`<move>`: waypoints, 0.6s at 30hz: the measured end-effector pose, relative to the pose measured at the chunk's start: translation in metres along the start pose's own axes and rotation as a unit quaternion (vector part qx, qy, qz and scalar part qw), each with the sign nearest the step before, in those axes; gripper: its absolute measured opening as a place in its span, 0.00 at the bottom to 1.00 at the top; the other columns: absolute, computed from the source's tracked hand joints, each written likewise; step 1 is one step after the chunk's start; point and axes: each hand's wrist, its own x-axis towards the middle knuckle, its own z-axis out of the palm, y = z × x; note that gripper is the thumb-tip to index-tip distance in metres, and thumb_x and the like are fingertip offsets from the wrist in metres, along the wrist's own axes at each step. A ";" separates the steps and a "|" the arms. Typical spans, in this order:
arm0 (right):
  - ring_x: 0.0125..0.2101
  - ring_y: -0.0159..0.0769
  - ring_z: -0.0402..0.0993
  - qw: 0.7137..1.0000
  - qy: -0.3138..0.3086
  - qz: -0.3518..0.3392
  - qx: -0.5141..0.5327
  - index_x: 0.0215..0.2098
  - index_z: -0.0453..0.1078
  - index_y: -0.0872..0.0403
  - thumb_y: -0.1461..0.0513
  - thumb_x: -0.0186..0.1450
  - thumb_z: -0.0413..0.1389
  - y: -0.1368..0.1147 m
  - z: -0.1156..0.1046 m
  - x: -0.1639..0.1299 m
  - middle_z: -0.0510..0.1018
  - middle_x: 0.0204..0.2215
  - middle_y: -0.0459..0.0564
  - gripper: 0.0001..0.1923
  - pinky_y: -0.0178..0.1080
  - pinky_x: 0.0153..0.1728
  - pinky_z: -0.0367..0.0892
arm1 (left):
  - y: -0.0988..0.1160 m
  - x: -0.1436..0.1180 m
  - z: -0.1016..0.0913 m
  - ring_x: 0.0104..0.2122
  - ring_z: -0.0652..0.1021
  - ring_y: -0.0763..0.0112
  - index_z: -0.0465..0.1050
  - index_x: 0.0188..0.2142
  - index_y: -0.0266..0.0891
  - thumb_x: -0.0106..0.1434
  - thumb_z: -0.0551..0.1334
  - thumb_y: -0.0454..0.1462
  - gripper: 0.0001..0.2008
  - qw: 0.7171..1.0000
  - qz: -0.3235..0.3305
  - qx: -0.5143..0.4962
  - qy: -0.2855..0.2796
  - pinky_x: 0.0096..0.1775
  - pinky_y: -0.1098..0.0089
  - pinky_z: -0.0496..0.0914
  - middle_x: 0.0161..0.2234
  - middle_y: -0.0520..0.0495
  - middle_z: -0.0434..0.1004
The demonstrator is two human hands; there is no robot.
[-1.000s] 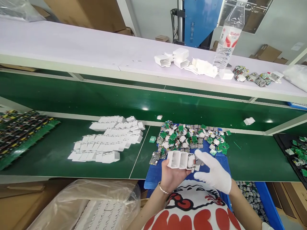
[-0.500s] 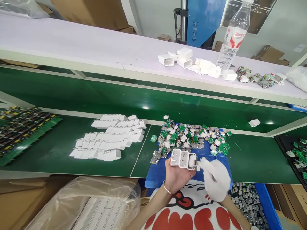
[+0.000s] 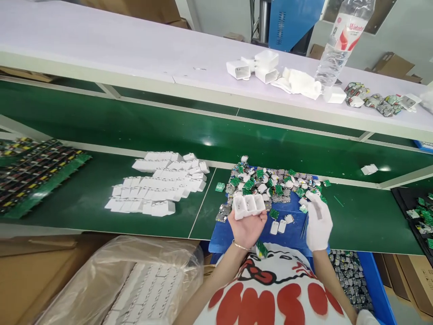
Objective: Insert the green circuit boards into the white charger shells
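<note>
My bare left hand (image 3: 248, 229) holds a row of three white plastic cases (image 3: 249, 206) from below, their open ends facing up. My right hand (image 3: 319, 223), in a white glove, is at the right edge of the heap of small circuit boards (image 3: 267, 184). Its fingers are bent together over the boards, and whatever is between them is hidden. Thin metal tweezers (image 3: 303, 227) show beside the glove; whether it touches them I cannot tell. Two small white plates (image 3: 278, 227) and a green board (image 3: 274, 214) lie on the blue mat (image 3: 225, 239).
Rows of white cases (image 3: 152, 187) stand to the left, with black-and-green board panels (image 3: 43, 174) beyond. A water bottle (image 3: 341, 43) and loose cases (image 3: 252, 65) stand on the shelf. A plastic-lined box (image 3: 135, 289) is below left; a blue bin (image 3: 375, 282) of boards is below right.
My right hand has left the cases and moved right and up to the boards. My left hand has tilted the cases, and the small plates on the mat have come into view.
</note>
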 end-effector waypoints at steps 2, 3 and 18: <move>0.47 0.42 0.71 0.994 -0.097 0.055 -0.001 0.49 0.70 0.53 0.52 0.62 0.54 0.025 -0.010 0.001 0.72 0.50 0.56 0.20 0.46 0.48 0.68 | 0.009 0.008 -0.009 0.33 0.73 0.61 0.72 0.41 0.37 0.51 0.59 0.49 0.23 0.999 -0.019 -0.018 0.020 0.30 0.66 0.68 0.37 0.40 0.73; 0.45 0.42 0.72 0.987 -0.141 0.076 -0.015 0.47 0.71 0.54 0.51 0.60 0.55 0.038 -0.013 -0.001 0.73 0.49 0.56 0.21 0.45 0.45 0.69 | 0.014 0.011 -0.013 0.33 0.73 0.60 0.72 0.41 0.36 0.51 0.58 0.49 0.23 0.999 -0.022 -0.016 0.031 0.29 0.66 0.68 0.37 0.39 0.73; 0.38 0.36 0.73 0.917 -0.368 0.003 -0.151 0.37 0.71 0.57 0.56 0.64 0.57 0.062 0.119 -0.030 0.75 0.37 0.50 0.11 0.42 0.42 0.69 | 0.106 -0.018 -0.035 0.35 0.75 0.60 0.67 0.39 0.39 0.53 0.55 0.52 0.21 0.954 0.274 0.009 0.121 0.33 0.62 0.73 0.35 0.43 0.73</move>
